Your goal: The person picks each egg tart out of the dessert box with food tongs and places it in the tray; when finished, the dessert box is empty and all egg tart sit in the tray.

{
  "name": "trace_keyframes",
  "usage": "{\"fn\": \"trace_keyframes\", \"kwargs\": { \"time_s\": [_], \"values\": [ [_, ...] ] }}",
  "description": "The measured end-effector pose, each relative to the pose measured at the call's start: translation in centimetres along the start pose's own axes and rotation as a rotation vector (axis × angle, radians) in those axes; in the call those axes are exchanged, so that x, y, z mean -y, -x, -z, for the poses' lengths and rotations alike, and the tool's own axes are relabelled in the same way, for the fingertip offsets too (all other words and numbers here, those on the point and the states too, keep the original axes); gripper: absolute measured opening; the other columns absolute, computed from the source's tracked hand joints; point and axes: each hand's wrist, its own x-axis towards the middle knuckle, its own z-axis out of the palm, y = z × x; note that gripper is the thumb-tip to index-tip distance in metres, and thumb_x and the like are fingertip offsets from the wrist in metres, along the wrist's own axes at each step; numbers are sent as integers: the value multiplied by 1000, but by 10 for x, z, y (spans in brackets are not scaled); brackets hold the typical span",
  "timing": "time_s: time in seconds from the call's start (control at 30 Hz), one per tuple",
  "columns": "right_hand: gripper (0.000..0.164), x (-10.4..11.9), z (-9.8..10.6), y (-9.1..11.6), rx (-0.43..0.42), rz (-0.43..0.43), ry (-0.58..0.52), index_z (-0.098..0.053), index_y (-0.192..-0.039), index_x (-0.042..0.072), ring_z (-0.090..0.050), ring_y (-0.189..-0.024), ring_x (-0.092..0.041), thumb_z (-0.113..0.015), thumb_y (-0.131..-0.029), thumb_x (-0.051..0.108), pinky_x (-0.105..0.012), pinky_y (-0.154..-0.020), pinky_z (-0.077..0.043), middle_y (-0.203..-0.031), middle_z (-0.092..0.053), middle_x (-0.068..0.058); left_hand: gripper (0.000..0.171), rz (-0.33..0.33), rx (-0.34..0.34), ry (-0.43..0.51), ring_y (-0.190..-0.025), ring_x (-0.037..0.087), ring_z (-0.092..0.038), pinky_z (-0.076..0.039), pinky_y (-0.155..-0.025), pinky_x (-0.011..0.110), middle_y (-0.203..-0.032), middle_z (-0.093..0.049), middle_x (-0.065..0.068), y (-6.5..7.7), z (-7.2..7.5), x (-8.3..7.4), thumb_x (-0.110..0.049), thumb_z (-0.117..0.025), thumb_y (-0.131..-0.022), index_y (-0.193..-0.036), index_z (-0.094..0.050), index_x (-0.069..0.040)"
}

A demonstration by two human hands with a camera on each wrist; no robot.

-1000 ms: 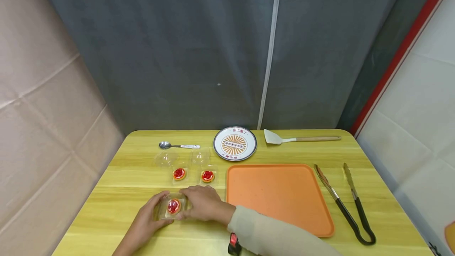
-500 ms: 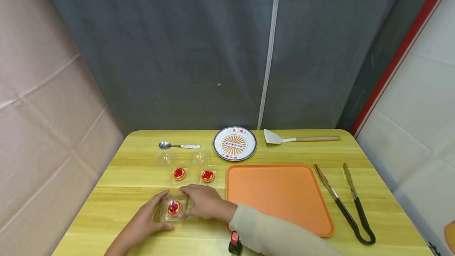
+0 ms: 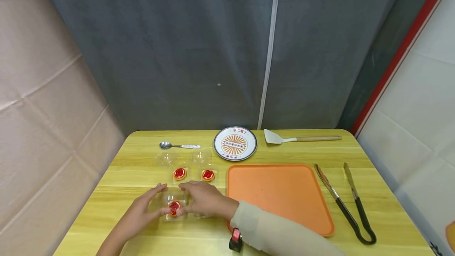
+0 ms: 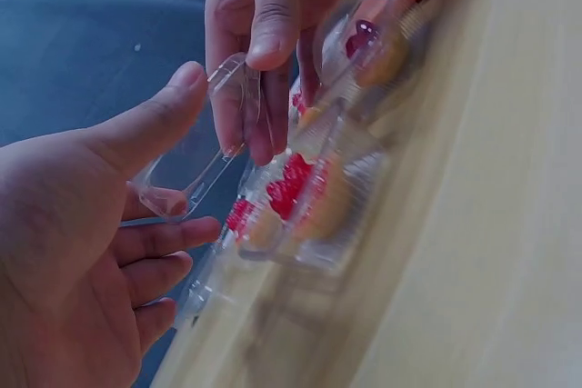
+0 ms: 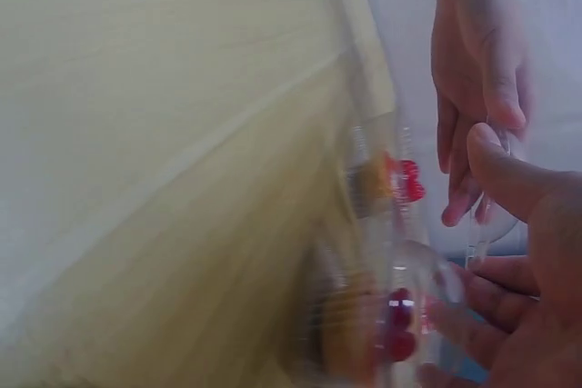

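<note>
In the head view, a small fruit tart (image 3: 174, 208) with a red top sits in a clear plastic box (image 4: 364, 215) on the table. Over it, a clear plastic lid (image 4: 186, 170) is raised and tilted between my two hands. My left hand (image 3: 136, 212) pinches one side of the lid between thumb and fingers. From the other side, my right hand (image 3: 206, 199) pinches the lid's edge. Right under the right hand, another boxed tart (image 4: 373, 52) with dark red fruit is mostly hidden in the head view.
Behind stand two more tarts, a left one (image 3: 179, 174) and a right one (image 3: 207, 175), with clear lids laid back. Farther back are a spoon (image 3: 179, 145), a plate (image 3: 234, 144) and a spatula (image 3: 302, 138). To the right are an orange tray (image 3: 277, 196) and tongs (image 3: 345, 204).
The lid has come up off the near tart's box and tilted back. My left hand has shifted slightly away from the body, while the right hand has moved little.
</note>
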Motion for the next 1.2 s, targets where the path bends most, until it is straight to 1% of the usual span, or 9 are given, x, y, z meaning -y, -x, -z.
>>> {"fn": "trace_keyframes", "kwargs": {
  "time_s": [0.13,0.27,0.43,0.6,0.77,0.83,1.0,1.1,1.2],
  "values": [
    [89,2,12,2,12,34,-10,-45,-157,20,-52,-138,-16,-72,-85,66,-38,-113,-46,-150,-55,7,66,-14,-26,-4,-136,46,-50,-40,-107,73,-139,-65,13,-2,5,-6,-38,-77,-93,-146,-56,-5],
    [83,7,26,3,24,100,-114,-43,-158,22,-50,-140,-14,-70,-90,62,-34,-114,-45,-154,-52,4,58,-2,-30,-12,-127,39,-60,-46,-102,69,-126,-71,4,-4,12,-13,-38,-74,-95,-141,-60,-5],
    [66,10,33,1,57,163,-396,-50,-154,22,-59,-127,-8,-69,-97,49,-25,-103,-50,-149,-57,5,46,40,4,9,-119,36,-65,-49,-99,68,-119,-73,6,-7,21,-23,-34,-65,-103,-135,-63,-1],
    [49,5,34,-3,164,73,-810,-56,-148,15,-69,-112,-15,-64,-104,34,-28,-96,-57,-132,-69,-6,49,55,7,-17,-110,31,-69,-55,-94,60,-114,-73,7,-4,27,-28,-33,-60,-105,-145,-55,-4],
    [51,-1,38,-8,330,-64,-1254,-53,-149,5,-71,-108,-25,-50,-110,37,-38,-98,-59,-130,-68,-19,99,-151,-163,-198,-124,32,-61,-54,-97,57,-137,-63,7,2,29,-32,-34,-91,-77,-159,-38,-16],
    [56,-3,40,-9,383,-111,-1347,-53,-149,4,-71,-110,-26,-49,-109,44,-39,-99,-58,-130,-68,-20,118,-259,-213,-279,-130,33,-56,-53,-105,41,-150,-53,8,2,28,-34,-30,-97,-65,-163,-33,-19],
    [61,-5,44,-9,470,-157,-1415,-57,-143,5,-70,-115,-31,-46,-107,53,-41,-101,-57,-129,-69,-22,117,-404,-268,-374,-127,30,-58,-22,-111,2,-151,-51,3,2,27,-41,-17,-99,-60,-161,-38,-18],
    [62,-5,42,-11,492,-157,-1418,-57,-142,5,-70,-114,-33,-45,-107,55,-42,-101,-56,-130,-68,-24,109,-403,-271,-387,-125,28,-61,-35,-110,7,-147,-56,1,3,26,-40,-17,-98,-63,-158,-44,-18],
    [63,-5,36,-15,454,-123,-1361,-53,-146,4,-71,-111,-31,-46,-107,53,-41,-99,-58,-129,-69,-21,100,-341,-245,-367,-126,29,-61,-53,-103,30,-145,-58,1,4,28,-32,-24,-96,-69,-156,-46,-20]
  ]
}}
